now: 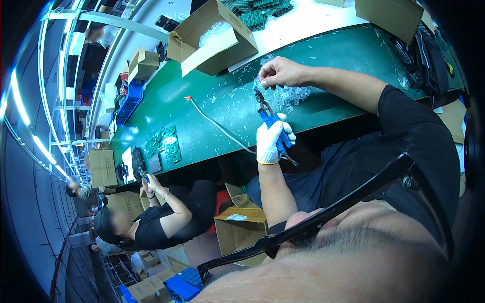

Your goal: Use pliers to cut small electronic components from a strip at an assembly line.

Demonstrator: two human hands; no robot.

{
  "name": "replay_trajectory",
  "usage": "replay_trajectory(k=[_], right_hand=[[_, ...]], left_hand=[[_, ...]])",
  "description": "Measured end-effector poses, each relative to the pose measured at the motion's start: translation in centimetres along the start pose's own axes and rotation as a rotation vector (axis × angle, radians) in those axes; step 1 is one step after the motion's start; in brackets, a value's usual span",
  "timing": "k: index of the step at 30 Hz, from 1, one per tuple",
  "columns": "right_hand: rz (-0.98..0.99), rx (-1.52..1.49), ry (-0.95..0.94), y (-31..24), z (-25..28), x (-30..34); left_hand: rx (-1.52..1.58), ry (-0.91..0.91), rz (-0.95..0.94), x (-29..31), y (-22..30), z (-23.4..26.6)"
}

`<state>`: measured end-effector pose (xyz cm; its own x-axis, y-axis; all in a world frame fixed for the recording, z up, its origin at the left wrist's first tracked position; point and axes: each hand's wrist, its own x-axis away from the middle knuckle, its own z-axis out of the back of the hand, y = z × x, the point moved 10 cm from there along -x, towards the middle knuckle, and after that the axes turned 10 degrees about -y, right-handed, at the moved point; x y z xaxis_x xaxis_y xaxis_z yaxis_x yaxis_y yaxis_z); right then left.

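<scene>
1. Left hand [269, 140], white-gloved: fingers wrapped around blue-handled pliers [269, 119], jaws pointing toward the other hand.
2. Right hand [283, 73], bare: fingertips drawn together just beyond the jaws; I cannot tell whether they pinch anything.
3. Beside it, 1 pile of clear plastic pieces [295, 96] on a green table [348, 55].
4. Likely risk: squeezing the handles with unprotected fingertips this near could nip skin; a slip could scatter pieces.

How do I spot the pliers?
Start at the long green tabletop, then find the white-gloved left hand at its edge. That hand holds the pliers, their bright blue handles setting them apart from the small clear pieces heaped nearby.
</scene>
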<state>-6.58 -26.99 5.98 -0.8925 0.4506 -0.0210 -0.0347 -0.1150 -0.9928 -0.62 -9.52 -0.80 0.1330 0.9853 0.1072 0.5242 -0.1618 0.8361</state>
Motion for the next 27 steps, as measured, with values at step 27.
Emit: replay_trajectory(k=[27], right_hand=[[-0.023,0.796,0.318,4.4,7.5,-0.8]], left_hand=[[0.042,-0.043,0.032,-0.3,-0.7,0.2]])
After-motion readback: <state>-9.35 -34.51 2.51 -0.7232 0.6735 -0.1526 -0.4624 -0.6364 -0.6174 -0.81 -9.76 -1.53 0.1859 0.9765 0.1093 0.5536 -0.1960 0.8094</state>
